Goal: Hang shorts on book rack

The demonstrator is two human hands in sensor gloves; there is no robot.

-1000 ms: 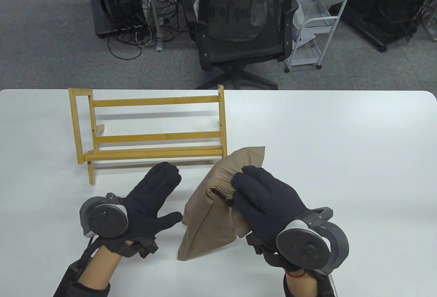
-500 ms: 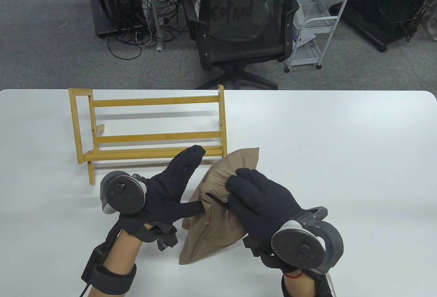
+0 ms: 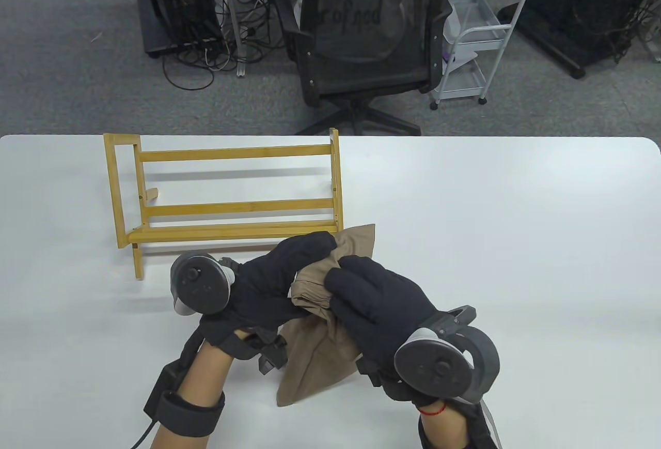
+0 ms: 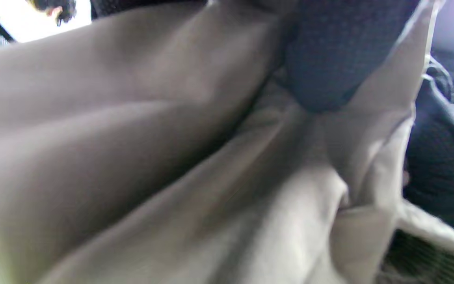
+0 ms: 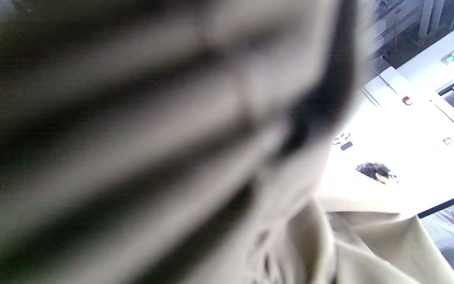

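The tan shorts point(image 3: 320, 356) hang bunched between both hands, a little above the white table point(image 3: 516, 263), just in front of the rack's right end. My left hand point(image 3: 294, 273) grips the gathered waistband from the left, fingers curled over the cloth. My right hand point(image 3: 356, 289) grips the same waistband from the right. The wooden book rack point(image 3: 232, 206) stands on the table's far left, bare. The tan cloth fills the left wrist view point(image 4: 172, 157) and most of the right wrist view point(image 5: 152, 138), both blurred.
A black office chair point(image 3: 361, 46) and a white trolley point(image 3: 480, 35) stand on the floor beyond the table's far edge. Cables and black equipment stands point(image 3: 181, 10) lie at the back left.
My left hand has moved right from the table and taken hold of the shorts' waistband. Both hands and the shorts have shifted left and toward the rack.
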